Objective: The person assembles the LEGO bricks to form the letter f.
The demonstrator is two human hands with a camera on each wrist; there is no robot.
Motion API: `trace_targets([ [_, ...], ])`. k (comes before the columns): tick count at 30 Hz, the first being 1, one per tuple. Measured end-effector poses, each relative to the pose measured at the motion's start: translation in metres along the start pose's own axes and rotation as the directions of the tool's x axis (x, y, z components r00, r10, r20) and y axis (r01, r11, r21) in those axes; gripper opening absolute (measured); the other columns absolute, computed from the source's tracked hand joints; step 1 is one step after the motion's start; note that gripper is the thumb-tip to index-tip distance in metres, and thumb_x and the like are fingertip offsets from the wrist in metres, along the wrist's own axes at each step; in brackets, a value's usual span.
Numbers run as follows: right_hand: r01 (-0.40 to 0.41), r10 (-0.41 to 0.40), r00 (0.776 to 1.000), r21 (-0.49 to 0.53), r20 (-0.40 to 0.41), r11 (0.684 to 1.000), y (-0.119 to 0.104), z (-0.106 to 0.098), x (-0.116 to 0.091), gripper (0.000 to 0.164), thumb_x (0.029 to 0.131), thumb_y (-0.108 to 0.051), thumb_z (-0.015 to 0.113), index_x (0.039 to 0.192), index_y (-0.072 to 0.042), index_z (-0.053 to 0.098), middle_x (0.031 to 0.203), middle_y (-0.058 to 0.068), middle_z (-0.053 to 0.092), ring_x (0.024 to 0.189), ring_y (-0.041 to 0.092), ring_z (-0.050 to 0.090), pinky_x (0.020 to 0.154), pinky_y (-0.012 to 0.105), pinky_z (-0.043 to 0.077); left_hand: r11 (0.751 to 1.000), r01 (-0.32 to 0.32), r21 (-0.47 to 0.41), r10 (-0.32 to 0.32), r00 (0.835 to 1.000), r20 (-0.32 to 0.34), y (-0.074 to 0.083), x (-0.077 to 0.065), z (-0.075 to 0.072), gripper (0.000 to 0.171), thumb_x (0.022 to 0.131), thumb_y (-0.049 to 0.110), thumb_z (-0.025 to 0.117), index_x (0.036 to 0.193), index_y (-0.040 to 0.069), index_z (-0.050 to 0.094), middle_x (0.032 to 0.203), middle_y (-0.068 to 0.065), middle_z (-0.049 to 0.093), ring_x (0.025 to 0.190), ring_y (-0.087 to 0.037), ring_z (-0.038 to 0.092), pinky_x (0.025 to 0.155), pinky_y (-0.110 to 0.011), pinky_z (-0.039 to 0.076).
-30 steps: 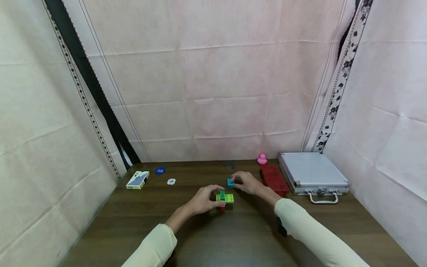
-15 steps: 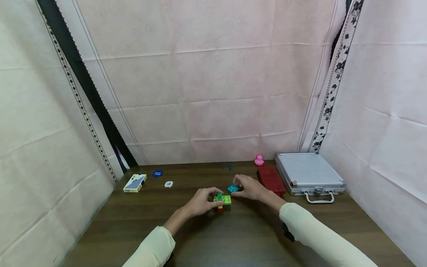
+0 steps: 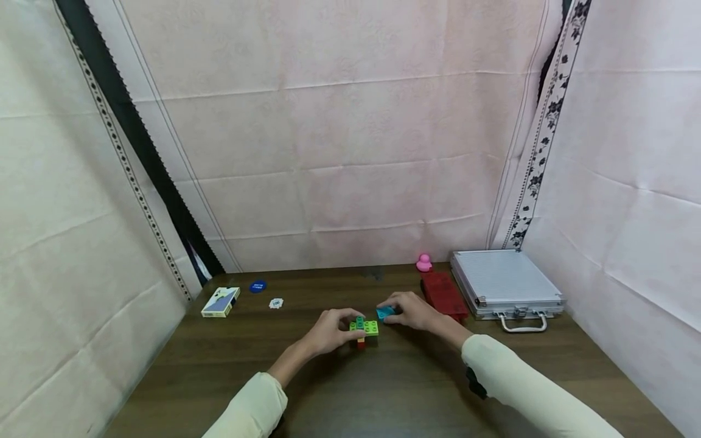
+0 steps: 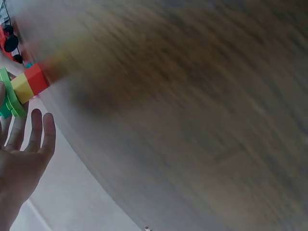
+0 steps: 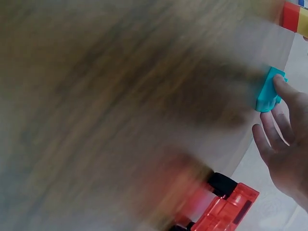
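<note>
In the head view my left hand [image 3: 328, 331] pinches a small stack of toy building bricks [image 3: 371, 328] between thumb and fingers. A dark green piece sits on top of the lime green one. The left wrist view shows a yellow brick [image 4: 22, 88] and a red brick [image 4: 36, 79] below the green. To the right, my right hand [image 3: 413, 310] pinches a blue toy brick [image 3: 384, 312] that looks tilted. In the right wrist view the thumb lies over this teal-looking brick [image 5: 267, 94], while the other fingers are partly spread. A narrow gap separates the two hands.
A red flat object [image 3: 445, 295] lies right of the right hand, beside a silver case [image 3: 509, 283]. Behind it stands a pink figure [image 3: 424, 263]. At the left lie a small box [image 3: 221, 302], a blue disc [image 3: 258, 286] and a white piece [image 3: 276, 303].
The right hand has brought the blue brick slightly nearer the person, and the brick has turned and tilted. The left hand keeps its grip on the stack. The head view has shifted a little.
</note>
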State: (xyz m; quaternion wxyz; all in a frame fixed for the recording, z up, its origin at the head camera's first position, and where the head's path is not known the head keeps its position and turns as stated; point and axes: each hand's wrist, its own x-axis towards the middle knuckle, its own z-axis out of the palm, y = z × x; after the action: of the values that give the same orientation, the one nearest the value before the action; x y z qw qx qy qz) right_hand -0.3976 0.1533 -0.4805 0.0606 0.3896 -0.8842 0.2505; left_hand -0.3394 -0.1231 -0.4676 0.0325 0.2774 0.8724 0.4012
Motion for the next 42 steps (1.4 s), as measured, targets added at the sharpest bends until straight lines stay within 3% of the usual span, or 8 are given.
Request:
trace_targets([
  [6, -0.037, 0.037, 0.999, -0.017, -0.004, 0.999, 0.0, -0.002, -0.004, 0.036, 0.095, -0.024, 0.079, 0.128, -0.009, 0.074, 0.113, 0.005, 0.071, 0.096, 0.017, 0.066, 0.083, 0.037, 0.057, 1.0, -0.001, 0.007, 0.001, 1.0, -0.019, -0.005, 0.001, 0.0, 0.039, 0.096, 0.031, 0.077, 0.128, 0.008, 0.072, 0.106, 0.003, 0.071, 0.091, -0.016, 0.066, 0.075, -0.028, 0.055],
  [18, 0.005, -0.002, 0.998, 0.046, -0.067, 0.999, -0.025, -0.03, -0.005, 0.039, 0.094, -0.021, 0.08, 0.13, -0.009, 0.073, 0.115, 0.005, 0.07, 0.092, 0.02, 0.066, 0.077, 0.024, 0.056, 1.0, 0.009, 0.001, -0.009, 1.0, -0.024, -0.005, 0.0, 0.001, 0.04, 0.095, 0.03, 0.079, 0.125, 0.005, 0.073, 0.104, -0.002, 0.072, 0.088, -0.018, 0.065, 0.071, -0.028, 0.054],
  [27, 0.082, -0.074, 0.994, 0.101, -0.079, 0.992, -0.047, -0.038, 0.001, 0.039, 0.092, -0.014, 0.081, 0.131, -0.012, 0.073, 0.114, 0.003, 0.069, 0.095, 0.026, 0.066, 0.082, 0.039, 0.06, 1.0, 0.016, -0.003, -0.016, 1.0, -0.015, -0.006, 0.0, 0.0, 0.041, 0.094, 0.032, 0.079, 0.125, 0.007, 0.073, 0.105, 0.001, 0.072, 0.09, -0.015, 0.065, 0.073, -0.028, 0.055],
  [34, 0.08, -0.076, 0.996, 0.097, -0.042, 0.992, -0.064, -0.034, 0.005, 0.039, 0.094, -0.02, 0.079, 0.132, -0.016, 0.072, 0.117, -0.001, 0.068, 0.098, 0.016, 0.066, 0.081, 0.027, 0.058, 1.0, 0.025, -0.008, -0.025, 1.0, -0.012, -0.005, 0.0, 0.0, 0.04, 0.095, 0.033, 0.078, 0.127, 0.009, 0.072, 0.108, 0.0, 0.073, 0.092, -0.016, 0.066, 0.076, -0.028, 0.056],
  [42, 0.102, -0.1, 0.995, 0.105, -0.021, 0.989, -0.074, -0.026, 0.007, 0.039, 0.094, -0.018, 0.079, 0.132, -0.013, 0.073, 0.115, 0.001, 0.067, 0.098, 0.024, 0.066, 0.085, 0.044, 0.059, 1.0, 0.024, -0.004, -0.024, 1.0, 0.0, -0.002, -0.001, -0.002, 0.041, 0.096, 0.032, 0.077, 0.129, 0.008, 0.071, 0.11, -0.001, 0.073, 0.094, -0.015, 0.066, 0.08, -0.03, 0.057],
])
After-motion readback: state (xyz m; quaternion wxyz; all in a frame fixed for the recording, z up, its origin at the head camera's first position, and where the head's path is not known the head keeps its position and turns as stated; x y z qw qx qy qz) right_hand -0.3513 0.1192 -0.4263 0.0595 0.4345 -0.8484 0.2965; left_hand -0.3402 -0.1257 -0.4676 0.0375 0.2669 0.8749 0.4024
